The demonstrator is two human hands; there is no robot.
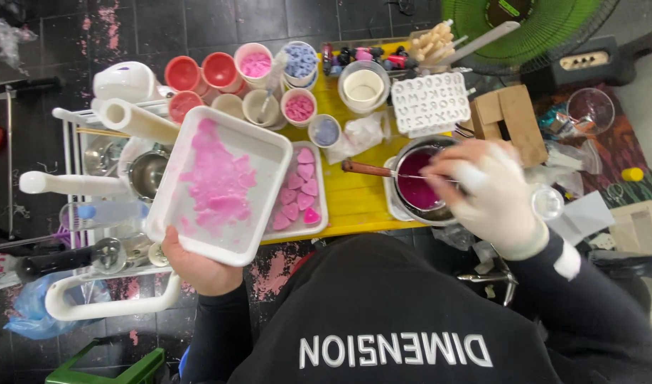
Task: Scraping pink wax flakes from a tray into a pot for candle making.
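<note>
A: Clothing on the person?

B: Black long-sleeved top, white block lettering across the chest, seen upside down from the head camera. Both sleeves black, reaching the wrists.

A: Hands?

B: Right hand [493, 192] wears a thin white glove with a rolled cuff; a white patch shows on that sleeve. Left hand [198, 263] is bare, no glove.

Tray [265, 153]: white, rectangular, shallow; you hold it tilted above the yellow table's left edge, pink wax pieces [218, 181] clinging across its floor.
Pot [419, 186]: small metal pot, wooden handle pointing left, upright on the table, filled with dark magenta liquid.
Stirrer [411, 176]: thin rod, lying across the pot's mouth.
</note>
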